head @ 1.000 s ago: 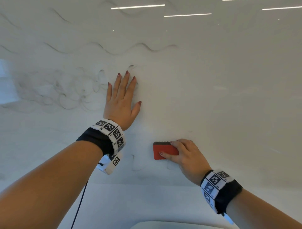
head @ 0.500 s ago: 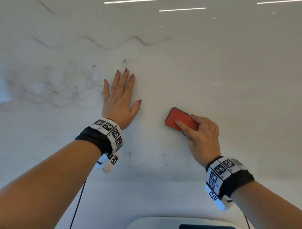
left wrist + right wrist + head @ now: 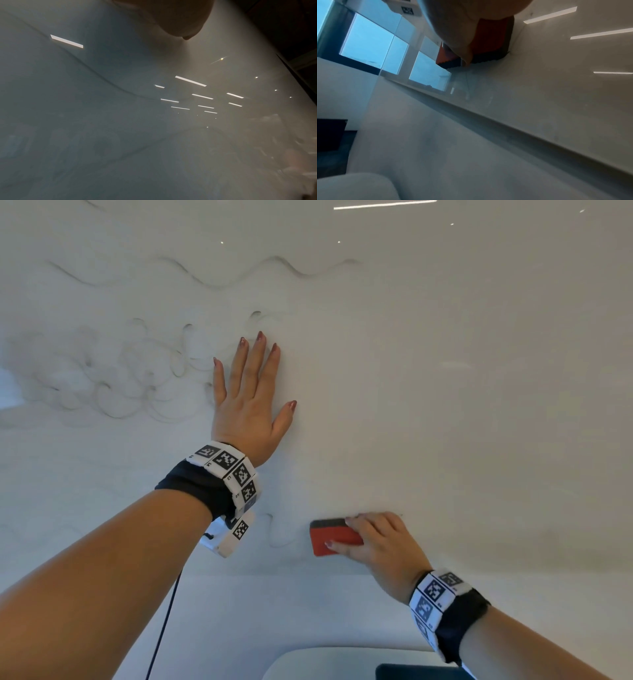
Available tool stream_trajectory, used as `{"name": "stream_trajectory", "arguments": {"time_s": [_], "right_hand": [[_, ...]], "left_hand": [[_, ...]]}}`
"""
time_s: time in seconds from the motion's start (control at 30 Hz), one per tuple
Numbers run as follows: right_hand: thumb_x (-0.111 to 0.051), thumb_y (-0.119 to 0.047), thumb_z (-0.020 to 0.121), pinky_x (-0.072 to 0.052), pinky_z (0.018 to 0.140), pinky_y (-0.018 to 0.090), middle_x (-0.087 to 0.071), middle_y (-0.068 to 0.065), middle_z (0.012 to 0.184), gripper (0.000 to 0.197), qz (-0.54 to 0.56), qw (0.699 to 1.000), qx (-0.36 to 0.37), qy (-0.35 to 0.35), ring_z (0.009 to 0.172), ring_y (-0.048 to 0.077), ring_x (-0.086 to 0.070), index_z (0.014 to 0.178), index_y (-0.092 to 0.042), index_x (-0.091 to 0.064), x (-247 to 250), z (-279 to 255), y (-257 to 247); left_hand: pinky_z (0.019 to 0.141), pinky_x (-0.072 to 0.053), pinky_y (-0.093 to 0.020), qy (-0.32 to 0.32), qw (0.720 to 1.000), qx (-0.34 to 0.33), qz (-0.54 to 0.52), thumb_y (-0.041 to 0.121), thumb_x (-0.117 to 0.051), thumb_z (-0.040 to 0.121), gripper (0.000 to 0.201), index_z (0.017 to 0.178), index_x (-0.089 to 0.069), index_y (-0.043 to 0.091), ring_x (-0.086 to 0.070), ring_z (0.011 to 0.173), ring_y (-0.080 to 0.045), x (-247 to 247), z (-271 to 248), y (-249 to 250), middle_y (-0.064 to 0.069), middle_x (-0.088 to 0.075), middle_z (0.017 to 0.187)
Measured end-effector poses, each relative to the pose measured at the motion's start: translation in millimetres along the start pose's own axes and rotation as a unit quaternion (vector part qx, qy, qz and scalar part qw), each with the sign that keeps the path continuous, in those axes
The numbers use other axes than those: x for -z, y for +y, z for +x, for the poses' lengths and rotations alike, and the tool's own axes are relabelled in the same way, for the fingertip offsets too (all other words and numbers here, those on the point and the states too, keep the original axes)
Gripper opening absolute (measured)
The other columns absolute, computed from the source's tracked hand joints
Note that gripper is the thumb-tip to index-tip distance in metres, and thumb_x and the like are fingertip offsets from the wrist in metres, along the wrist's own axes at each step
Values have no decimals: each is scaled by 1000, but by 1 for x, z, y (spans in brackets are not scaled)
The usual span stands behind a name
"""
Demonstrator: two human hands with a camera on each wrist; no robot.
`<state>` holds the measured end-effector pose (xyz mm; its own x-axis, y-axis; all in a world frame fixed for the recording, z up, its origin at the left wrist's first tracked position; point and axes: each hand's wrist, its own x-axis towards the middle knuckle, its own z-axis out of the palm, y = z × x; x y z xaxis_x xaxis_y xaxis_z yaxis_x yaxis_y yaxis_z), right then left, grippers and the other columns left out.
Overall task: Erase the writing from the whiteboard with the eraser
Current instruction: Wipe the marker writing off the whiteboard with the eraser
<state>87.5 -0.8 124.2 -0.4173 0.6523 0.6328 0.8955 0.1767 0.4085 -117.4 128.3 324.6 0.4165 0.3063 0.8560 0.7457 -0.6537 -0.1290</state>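
Observation:
A white glossy whiteboard [image 3: 462,371] fills the head view. Faint dark writing remains: a wavy line [image 3: 239,277] near the top, smeared loops [image 3: 120,378] at the left, and a small squiggle [image 3: 277,532] low in the middle. My left hand [image 3: 251,395] lies flat on the board with straight spread fingers, right of the loops. My right hand [image 3: 373,537] grips a red eraser [image 3: 325,537] with a dark felt edge, pressed to the board low down, just right of the squiggle. The right wrist view shows the eraser [image 3: 491,39] under my fingers against the board.
The board's lower edge [image 3: 308,571] runs just below the eraser, with plain wall beneath it. A black cable [image 3: 164,628] hangs from my left wrist. A pale rounded object [image 3: 325,662] sits at the bottom of the view. Windows [image 3: 368,40] show in the right wrist view.
My right hand swept the eraser up and right, then back down and left to the low spot beside the squiggle. The left hand stayed flat on the board.

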Motion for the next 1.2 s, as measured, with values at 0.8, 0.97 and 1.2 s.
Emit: {"name": "stream_trajectory", "arguments": {"time_s": [0.8, 0.97, 1.2], "right_hand": [[-68, -17, 86, -35, 91, 46, -56, 12, 119, 54, 8, 964, -191, 184, 106, 33, -51, 134, -33, -51, 55, 31, 58], [-72, -12, 79, -38, 90, 47, -58, 12, 117, 65, 5, 962, -192, 192, 104, 33, -52, 136, -26, -44, 42, 16, 54], [-79, -6, 66, -36, 86, 43, -58, 8, 109, 79, 11, 982, -145, 122, 98, 28, -49, 132, -32, -46, 17, -18, 36]], "left_hand": [[116, 4, -52, 9, 1000, -17, -8, 43, -41, 94, 68, 150, -15, 14, 3, 146, -26, -2, 0, 16, -7, -5, 158], [116, 2, -50, 11, 1000, -14, -14, 43, -43, 93, 69, 150, -16, 13, 1, 146, -28, -3, 0, 18, -9, -5, 158], [117, -4, -47, -1, 998, -66, -5, 41, -45, 92, 69, 150, -17, 15, -4, 145, -25, -9, -11, 25, -6, -11, 158]]}}
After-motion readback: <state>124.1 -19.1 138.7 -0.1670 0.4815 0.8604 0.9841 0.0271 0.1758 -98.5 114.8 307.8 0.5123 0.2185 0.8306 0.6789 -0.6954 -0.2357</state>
